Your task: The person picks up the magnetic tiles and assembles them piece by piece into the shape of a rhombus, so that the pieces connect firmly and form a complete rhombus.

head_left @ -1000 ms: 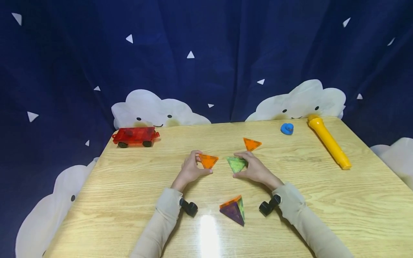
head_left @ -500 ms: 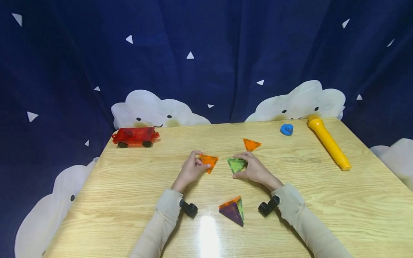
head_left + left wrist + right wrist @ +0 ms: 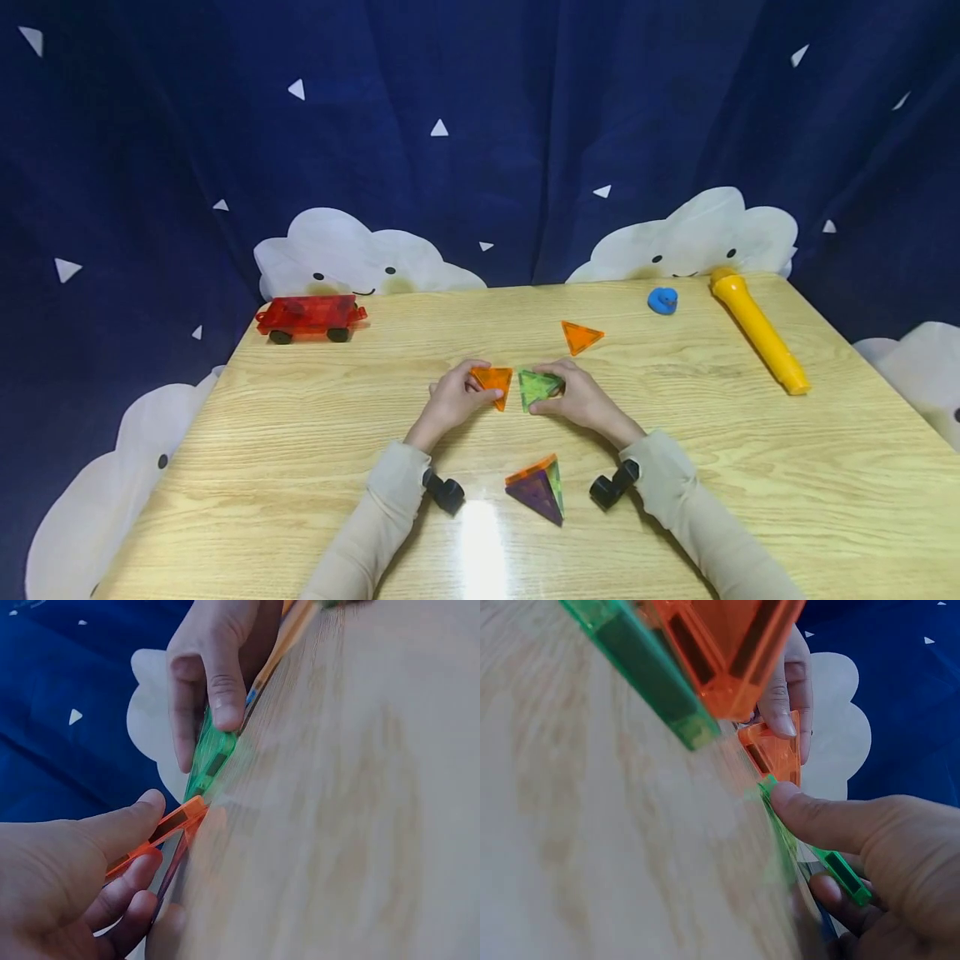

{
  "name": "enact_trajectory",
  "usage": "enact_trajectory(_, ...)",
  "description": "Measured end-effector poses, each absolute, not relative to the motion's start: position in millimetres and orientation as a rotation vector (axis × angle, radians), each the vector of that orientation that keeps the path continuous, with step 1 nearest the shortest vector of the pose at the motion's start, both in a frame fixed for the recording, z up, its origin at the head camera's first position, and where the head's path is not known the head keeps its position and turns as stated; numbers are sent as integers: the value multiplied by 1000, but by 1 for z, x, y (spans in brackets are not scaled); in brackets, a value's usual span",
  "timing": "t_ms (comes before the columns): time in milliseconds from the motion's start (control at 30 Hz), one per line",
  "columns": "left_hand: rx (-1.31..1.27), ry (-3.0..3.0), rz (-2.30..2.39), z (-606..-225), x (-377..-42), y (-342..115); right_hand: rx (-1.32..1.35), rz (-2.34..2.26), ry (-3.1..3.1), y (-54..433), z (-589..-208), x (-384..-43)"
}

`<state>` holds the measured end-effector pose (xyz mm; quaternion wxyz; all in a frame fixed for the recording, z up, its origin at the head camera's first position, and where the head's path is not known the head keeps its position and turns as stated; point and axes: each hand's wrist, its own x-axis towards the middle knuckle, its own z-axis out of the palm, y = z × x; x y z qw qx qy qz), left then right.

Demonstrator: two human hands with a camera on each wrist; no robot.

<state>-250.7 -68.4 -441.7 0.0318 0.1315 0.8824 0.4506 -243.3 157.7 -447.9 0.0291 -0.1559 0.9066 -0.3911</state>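
Observation:
My left hand pinches an orange triangular magnetic tile between thumb and fingers, just above the table. Facing it, my right hand pinches a green triangular magnetic tile. In the head view a narrow gap separates the two tiles. From the left wrist, the orange tile appears tilted, its corner right by the lower end of the green tile. Closer to the body stands a small pyramid of purple, orange and green tiles. Beyond the right hand lies another orange triangular tile.
At the back left of the wooden table stands a red wheeled toy car base. A blue rubber duck and a yellow toy microphone are at the back right. Behind hangs a dark blue curtain with clouds.
Both hands have brought their tiles closer together. The orange tile went right and slightly nearer the body, the green one slightly left. The left thumb came over the orange tile's face.

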Motion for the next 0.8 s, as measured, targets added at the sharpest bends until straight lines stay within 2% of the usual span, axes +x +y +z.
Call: enact_trajectory(800, 382, 2723, 1422, -444, -249, -62, -553, -1224, 2798, 154, -449, -242)
